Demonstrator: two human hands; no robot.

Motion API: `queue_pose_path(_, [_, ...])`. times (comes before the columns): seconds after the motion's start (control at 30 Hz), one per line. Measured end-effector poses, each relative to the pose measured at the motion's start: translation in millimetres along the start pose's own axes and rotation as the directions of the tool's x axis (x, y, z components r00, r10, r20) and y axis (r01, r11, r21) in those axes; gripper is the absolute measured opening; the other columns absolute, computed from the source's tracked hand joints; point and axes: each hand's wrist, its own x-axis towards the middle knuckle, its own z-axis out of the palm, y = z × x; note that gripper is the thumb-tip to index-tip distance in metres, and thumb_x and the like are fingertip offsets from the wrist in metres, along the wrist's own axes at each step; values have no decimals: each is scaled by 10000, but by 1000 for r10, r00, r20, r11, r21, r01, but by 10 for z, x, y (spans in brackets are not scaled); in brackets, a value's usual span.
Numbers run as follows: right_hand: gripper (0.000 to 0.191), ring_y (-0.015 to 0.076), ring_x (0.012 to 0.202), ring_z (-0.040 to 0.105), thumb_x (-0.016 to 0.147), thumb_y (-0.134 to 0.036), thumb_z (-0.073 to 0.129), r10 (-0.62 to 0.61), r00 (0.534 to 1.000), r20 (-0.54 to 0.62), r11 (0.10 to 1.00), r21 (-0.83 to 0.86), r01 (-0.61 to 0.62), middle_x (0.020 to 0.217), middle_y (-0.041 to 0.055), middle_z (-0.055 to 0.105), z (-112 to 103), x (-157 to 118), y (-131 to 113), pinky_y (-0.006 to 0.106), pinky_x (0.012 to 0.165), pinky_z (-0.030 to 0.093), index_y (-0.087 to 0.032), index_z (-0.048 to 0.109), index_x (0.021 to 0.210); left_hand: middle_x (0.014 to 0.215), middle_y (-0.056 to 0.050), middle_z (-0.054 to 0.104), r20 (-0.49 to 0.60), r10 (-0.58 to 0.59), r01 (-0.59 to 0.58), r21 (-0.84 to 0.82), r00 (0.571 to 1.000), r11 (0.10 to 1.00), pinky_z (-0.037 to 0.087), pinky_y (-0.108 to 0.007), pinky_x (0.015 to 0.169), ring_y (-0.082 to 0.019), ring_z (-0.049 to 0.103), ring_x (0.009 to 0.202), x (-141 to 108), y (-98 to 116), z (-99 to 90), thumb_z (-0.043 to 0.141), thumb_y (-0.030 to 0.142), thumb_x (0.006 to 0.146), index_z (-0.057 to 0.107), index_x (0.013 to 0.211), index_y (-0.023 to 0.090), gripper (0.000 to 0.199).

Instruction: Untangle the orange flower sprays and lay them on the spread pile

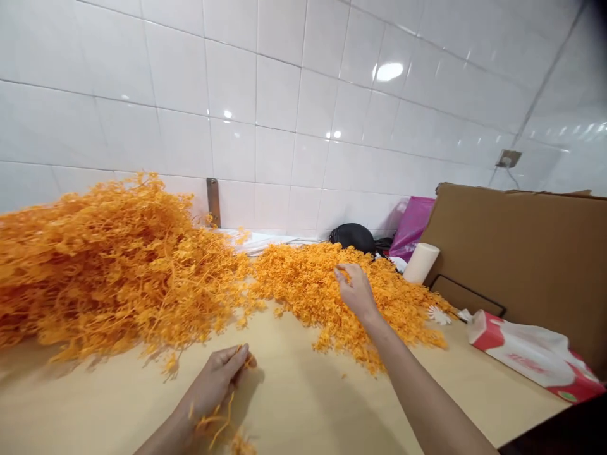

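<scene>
My left hand (222, 378) is low over the table, thumb and fingers pressed together on an orange plastic sprig (218, 420). Thin branching stems of the sprig trail below the palm towards me. Over a heap of small loose orange plastic pieces (303, 284), my right hand (355, 289) is held with fingers curled and the thumb close to the index finger. Any piece between those fingertips blends into the orange behind. To the left rises a big tangled pile of orange plastic sprigs (128, 265), still on their stems.
A tissue pack (535, 357) lies at the right table edge. Behind it stand a cardboard box (521, 253), a white roll (421, 263), a purple bag (412, 224) and a black pouch (353, 237). A white flower-shaped piece (439, 315) lies near the heap. White tiled wall (275, 151) closes off the back.
</scene>
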Motion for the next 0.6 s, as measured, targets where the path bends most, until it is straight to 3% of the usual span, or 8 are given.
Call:
queue_pose_path(0.13, [250, 202, 805, 538, 799, -359, 417, -6, 992, 123, 972, 234, -23, 843, 76, 595, -159, -649, -277, 301, 694, 409, -174, 583, 821, 440, 73, 360, -38, -122, 98, -388, 992, 916, 102, -155, 337, -14, 160, 318, 31, 60, -86, 442, 424, 762, 510, 702, 135, 303])
queue_pose_path(0.27, [213, 179, 670, 534, 799, -366, 436, 62, 969, 240, 949, 287, -132, 695, 42, 571, -239, -1446, -475, 263, 581, 401, -201, 549, 725, 465, 61, 374, 68, -114, 132, -618, 991, 775, 135, -141, 322, -12, 176, 313, 72, 133, -216, 354, 285, 828, 490, 731, 122, 234])
queue_pose_path(0.33, [225, 145, 521, 484, 813, -352, 413, 54, 935, 350, 933, 316, -172, 574, 17, 509, -215, -1817, -509, 247, 491, 380, -200, 529, 695, 466, 55, 375, 63, -85, 105, -656, 994, 747, 152, -138, 324, -12, 190, 313, 72, 208, -247, 329, 287, 842, 487, 730, 117, 257])
queue_pose_path(0.43, [183, 135, 494, 472, 825, -294, 400, -54, 922, 384, 924, 369, -99, 562, 14, 507, -131, -2230, -556, 241, 477, 386, -202, 536, 745, 469, 48, 377, 25, -58, 60, -652, 998, 756, 153, -139, 329, -13, 196, 313, 45, 379, -229, 311, 274, 851, 490, 738, 115, 265])
queue_pose_path(0.6, [136, 162, 606, 525, 809, -184, 408, -288, 902, 323, 897, 420, 137, 660, 43, 571, -57, -2436, -713, 267, 549, 413, -209, 541, 795, 491, 38, 388, -34, -31, 4, -603, 999, 798, 168, -147, 349, -17, 238, 331, 19, 716, -59, 356, 260, 832, 495, 736, 118, 220])
